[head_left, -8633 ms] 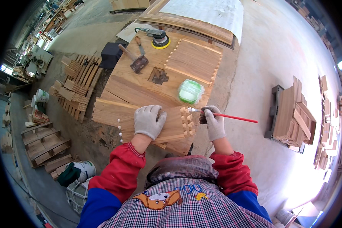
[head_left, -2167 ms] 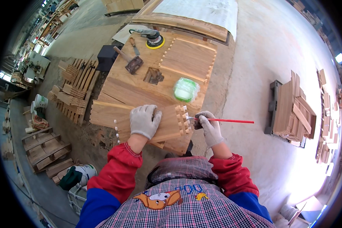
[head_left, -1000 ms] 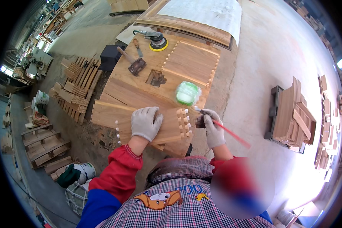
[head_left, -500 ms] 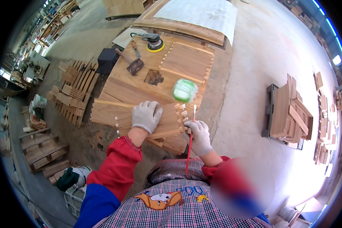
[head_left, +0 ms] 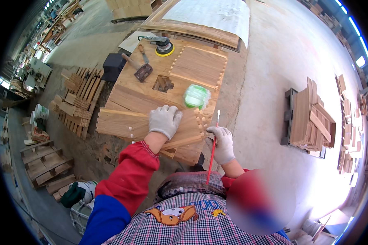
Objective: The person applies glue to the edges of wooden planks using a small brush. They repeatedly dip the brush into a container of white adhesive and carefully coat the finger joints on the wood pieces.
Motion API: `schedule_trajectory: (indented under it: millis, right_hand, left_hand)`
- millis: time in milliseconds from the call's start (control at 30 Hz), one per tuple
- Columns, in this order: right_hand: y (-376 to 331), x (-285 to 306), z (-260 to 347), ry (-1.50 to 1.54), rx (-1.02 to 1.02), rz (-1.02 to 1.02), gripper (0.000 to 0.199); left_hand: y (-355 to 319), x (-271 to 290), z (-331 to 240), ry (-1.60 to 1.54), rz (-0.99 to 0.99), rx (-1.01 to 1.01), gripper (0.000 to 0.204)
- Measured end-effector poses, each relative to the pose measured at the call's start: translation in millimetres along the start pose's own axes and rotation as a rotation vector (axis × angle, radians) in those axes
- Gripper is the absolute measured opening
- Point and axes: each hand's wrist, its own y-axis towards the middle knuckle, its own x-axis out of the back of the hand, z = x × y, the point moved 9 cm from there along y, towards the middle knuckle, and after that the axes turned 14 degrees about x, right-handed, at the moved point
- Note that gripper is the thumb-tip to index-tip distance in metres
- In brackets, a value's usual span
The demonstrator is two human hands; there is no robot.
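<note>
My left hand [head_left: 165,121], in a pale glove, grips a wooden board [head_left: 188,127] across its top, near the middle. Cut joint teeth line both short ends of the board, and white stuff sits on some of them at the left end. Just off the right end is my gloved right hand [head_left: 222,145], its fingers closed round a thin red-handled brush [head_left: 212,157]. The bristle end points up and away from me. Beyond the board stands a green tub [head_left: 196,96] wrapped in clear plastic. My palms and the board's underside are hidden.
The workbench [head_left: 131,90] also carries a mallet [head_left: 143,72], a chisel [head_left: 143,54], a disc sander [head_left: 164,47] and another toothed panel [head_left: 198,67]. A black box [head_left: 113,66] stands at its left side. Stacked wood [head_left: 308,120] is on the right; pallets [head_left: 47,161] lie on the left.
My left hand and the board have shifted slightly right. My right hand has moved right with the brush, away from the board's toothed end.
</note>
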Motion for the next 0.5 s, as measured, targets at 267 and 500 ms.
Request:
schedule_trajectory:
  millis: [267,500]
  right_hand:
    - [11.9,-0.1,-31.3,0.589,-0.273,-0.189,0.034]
    - [12.1,-22.0,-53.1,0.883,-0.554,-0.226,0.020]
  left_hand:
    - [-0.3,-0.3,1.1,-0.059,0.024,0.016,0.026]
    - [-0.4,3.2,2.4,-0.138,-0.008,0.021,0.026]
